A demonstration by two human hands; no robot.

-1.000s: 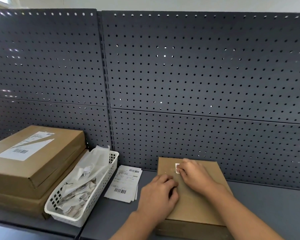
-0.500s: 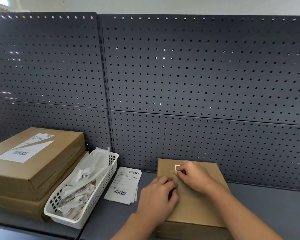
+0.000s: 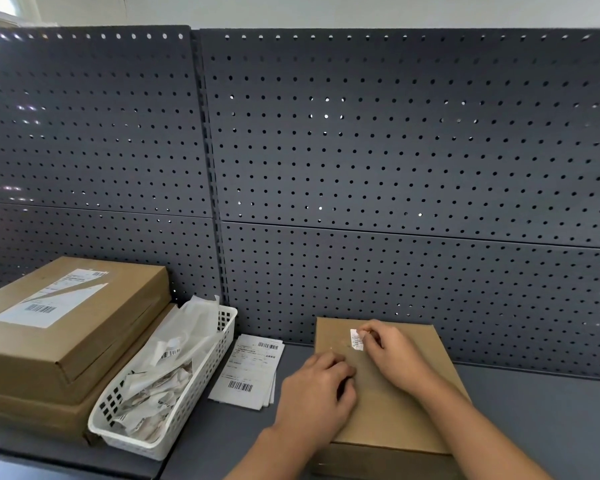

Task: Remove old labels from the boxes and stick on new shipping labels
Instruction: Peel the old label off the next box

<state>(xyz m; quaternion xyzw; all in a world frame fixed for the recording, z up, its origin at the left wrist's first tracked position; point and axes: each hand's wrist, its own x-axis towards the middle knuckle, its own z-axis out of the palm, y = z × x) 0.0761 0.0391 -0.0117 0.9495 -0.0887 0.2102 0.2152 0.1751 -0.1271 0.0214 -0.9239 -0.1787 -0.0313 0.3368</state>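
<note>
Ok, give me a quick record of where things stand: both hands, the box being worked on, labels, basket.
right hand: pinches a white scrap of label on the box top
left hand: rests on the box, fingers curled
box: flat on the shelf, top otherwise bare
labels: stack lying left of the box
basket: holds crumpled paper
left boxes: two stacked, top one labelled
</note>
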